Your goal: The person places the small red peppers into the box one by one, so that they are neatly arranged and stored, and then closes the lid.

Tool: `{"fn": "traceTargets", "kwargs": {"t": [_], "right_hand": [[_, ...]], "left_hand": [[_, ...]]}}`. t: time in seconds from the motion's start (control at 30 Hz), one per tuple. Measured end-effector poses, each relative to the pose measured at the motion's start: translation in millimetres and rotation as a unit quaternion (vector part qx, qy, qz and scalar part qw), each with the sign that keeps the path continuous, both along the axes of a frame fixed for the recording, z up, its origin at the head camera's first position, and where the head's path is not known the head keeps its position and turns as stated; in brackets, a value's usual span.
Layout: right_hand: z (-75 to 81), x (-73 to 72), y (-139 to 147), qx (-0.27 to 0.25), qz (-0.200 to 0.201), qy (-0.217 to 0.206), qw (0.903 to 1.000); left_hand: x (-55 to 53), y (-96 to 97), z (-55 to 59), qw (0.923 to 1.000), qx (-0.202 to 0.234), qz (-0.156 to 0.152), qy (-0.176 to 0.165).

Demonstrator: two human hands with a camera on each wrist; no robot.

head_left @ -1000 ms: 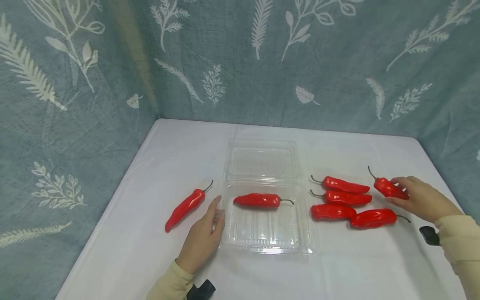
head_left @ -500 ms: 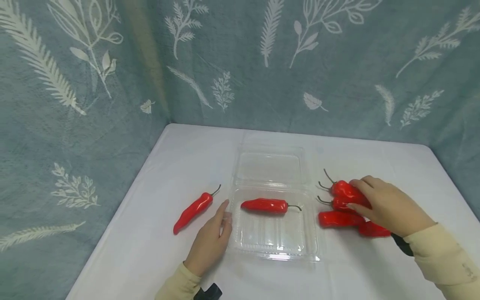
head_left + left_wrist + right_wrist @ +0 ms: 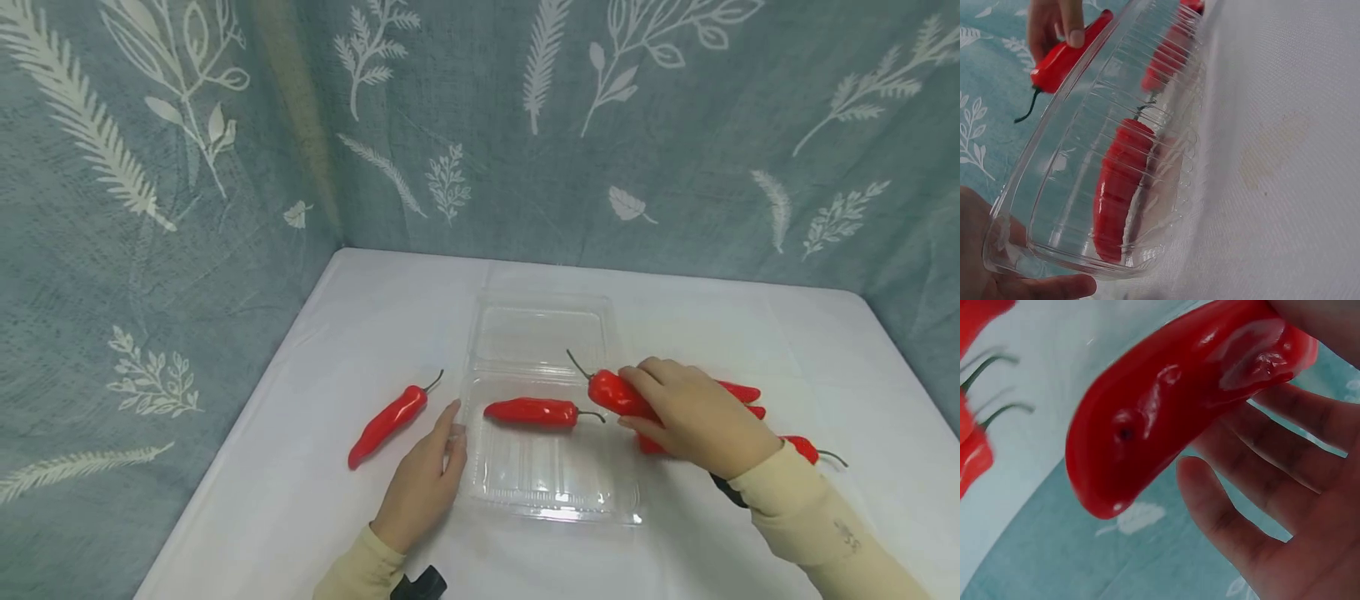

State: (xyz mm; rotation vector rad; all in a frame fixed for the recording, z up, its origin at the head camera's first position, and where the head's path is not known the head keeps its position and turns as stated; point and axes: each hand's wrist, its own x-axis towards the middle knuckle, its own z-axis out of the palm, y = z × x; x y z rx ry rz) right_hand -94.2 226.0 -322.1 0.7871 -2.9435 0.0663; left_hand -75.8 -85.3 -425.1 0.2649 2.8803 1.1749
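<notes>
My right hand [image 3: 686,412] pinches a red chili pepper [image 3: 613,393] between thumb and fingers, holding it above the right rim of a clear plastic clamshell box [image 3: 555,479]. Its green stem points up and left in the head view, and in the right wrist view the pepper's glossy body [image 3: 1147,419] fills the middle. Inside the box's base lies another red pepper [image 3: 534,412], stem to the right. My left hand [image 3: 423,483] rests at the box's left side with fingers extended; the left wrist view shows its fingers [image 3: 1054,287] against the box's corner.
One loose red pepper [image 3: 387,425] lies left of my left hand. Several more peppers [image 3: 802,448] lie right of the box, partly hidden beneath my right hand and arm. The box's lid [image 3: 543,333] lies folded back behind its base on the white cloth.
My right hand has carried the held pepper leftward from the table's right side, over the other peppers, to the box's right edge. The left hand stays beside the box; the head view shifted slightly.
</notes>
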Motion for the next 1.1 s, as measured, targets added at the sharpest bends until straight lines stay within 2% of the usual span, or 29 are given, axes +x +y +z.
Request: {"fn": "traceTargets", "kwargs": {"t": [0.23, 0.37, 0.5, 0.63, 0.8, 0.97, 1.1], "right_hand": [[-8.0, -8.4, -28.7, -0.002, 0.045, 0.001, 0.9990], [-18.7, -10.9, -44.8, -0.002, 0.097, 0.010, 0.9953], [-29.2, -11.8, -58.6, 0.011, 0.139, 0.000, 0.9903], [-39.7, -12.7, -70.6, 0.043, 0.161, -0.005, 0.9860], [-54.5, -12.7, -80.6, 0.069, 0.175, 0.000, 0.9822], [-63.4, -13.2, -85.2, 0.060, 0.168, -0.017, 0.9837], [-66.4, -14.2, -88.0, 0.053, 0.170, -0.006, 0.9840]], "left_hand": [[-0.9, 0.2, 0.1, 1.0000, 0.001, 0.003, 0.001], [-0.4, 0.1, 1.1, 1.0000, 0.002, 0.004, -0.002], [0.1, 0.6, 2.5, 1.0000, 0.003, 0.003, -0.002], [-0.2, 0.7, 1.9, 1.0000, 0.004, 0.004, -0.004], [0.3, 0.5, 0.1, 0.9999, 0.004, 0.007, -0.006], [1.4, 0.4, -1.6, 1.0000, 0.004, 0.005, -0.007], [1.7, -0.3, -1.9, 1.0000, 0.001, 0.005, 0.001]]}}
